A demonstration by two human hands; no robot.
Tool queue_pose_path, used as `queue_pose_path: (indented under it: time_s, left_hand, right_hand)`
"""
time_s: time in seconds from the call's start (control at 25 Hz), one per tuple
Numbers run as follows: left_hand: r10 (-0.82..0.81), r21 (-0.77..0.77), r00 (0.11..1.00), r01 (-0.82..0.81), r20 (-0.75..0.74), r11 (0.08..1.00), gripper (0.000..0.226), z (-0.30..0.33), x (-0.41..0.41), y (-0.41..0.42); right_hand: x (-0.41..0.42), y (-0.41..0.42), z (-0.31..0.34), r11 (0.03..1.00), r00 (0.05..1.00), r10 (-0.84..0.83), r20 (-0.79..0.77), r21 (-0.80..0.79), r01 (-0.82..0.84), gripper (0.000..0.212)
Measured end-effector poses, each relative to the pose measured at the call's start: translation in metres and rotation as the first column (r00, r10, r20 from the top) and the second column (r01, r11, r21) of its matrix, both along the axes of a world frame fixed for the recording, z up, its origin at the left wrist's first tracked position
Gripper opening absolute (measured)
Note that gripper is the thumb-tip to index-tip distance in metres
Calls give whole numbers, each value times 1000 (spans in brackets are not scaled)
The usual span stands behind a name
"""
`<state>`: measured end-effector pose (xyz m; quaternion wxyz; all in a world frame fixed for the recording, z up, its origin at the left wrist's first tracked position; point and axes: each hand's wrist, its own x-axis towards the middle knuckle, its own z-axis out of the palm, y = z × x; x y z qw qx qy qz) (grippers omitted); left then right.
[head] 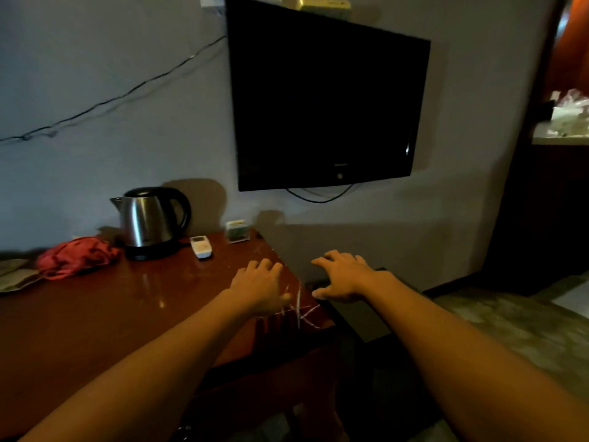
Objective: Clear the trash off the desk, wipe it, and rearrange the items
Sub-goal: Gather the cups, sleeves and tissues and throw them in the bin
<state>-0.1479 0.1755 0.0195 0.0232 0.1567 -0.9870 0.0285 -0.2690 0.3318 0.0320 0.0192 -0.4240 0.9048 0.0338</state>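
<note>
Head view: you are reaching both arms out over the right end of the dark red table, in a dim room under a wall-mounted television. Your left hand is hovering above the tabletop with fingers spread and relaxed, its grip taking hold of nothing. Your right hand is hanging just past the table's right edge at about 3 o'clock from the left, fingers likewise splayed and empty.

At the near right corner, pale scraps or scratch marks are showing just beside your left thumb; the blur is making it impossible to tell which they are. You appear to be checking or sweeping this corner, so the clearing and wiping step looks to be in hand, with rearranging possibly still ahead. If those marks are loose litter, the next move is calling for a pinch with the left fingers, or a sweep off the edge into the waiting right palm.

Toward 11 o'clock, a steel kettle is standing on its black base near the wall, with a white remote just to its right and a small box beyond at the back corner. A crumpled red cloth is lying at 10 o'clock, well apart from both hands, looking soft, limp and easy to gather for wiping.
</note>
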Motion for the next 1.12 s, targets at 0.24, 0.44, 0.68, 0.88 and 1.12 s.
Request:
queue_pose_path:
  time_s: [0.24, 0.44, 0.68, 0.88, 1.12]
  left_hand:
    - [158, 13, 987, -158, 8, 987, 77, 9, 43, -59]
    - [249, 15, 968, -249, -15, 968, 80, 12, 80, -102]
    - [387, 41, 922, -386, -8, 922, 80, 14, 135, -161]
    - [478, 46, 879, -477, -3, 878, 79, 10, 177, -218]
    - [583, 70, 812, -582, 4, 810, 77, -2, 223, -284]
  right_hand:
    - [28, -78, 8, 994, 995, 104, 5, 13, -105, 87]
    - [53, -130, 11, 983, 983, 185, 7, -3, -185, 89]
    - [90, -202, 13, 949, 949, 315, 21, -15, -315, 91]
    - [120, -272, 8, 920, 916, 392, 82, -27, -391, 93]
    - [164, -354, 7, 854, 852, 520, 61, -22, -520, 92]
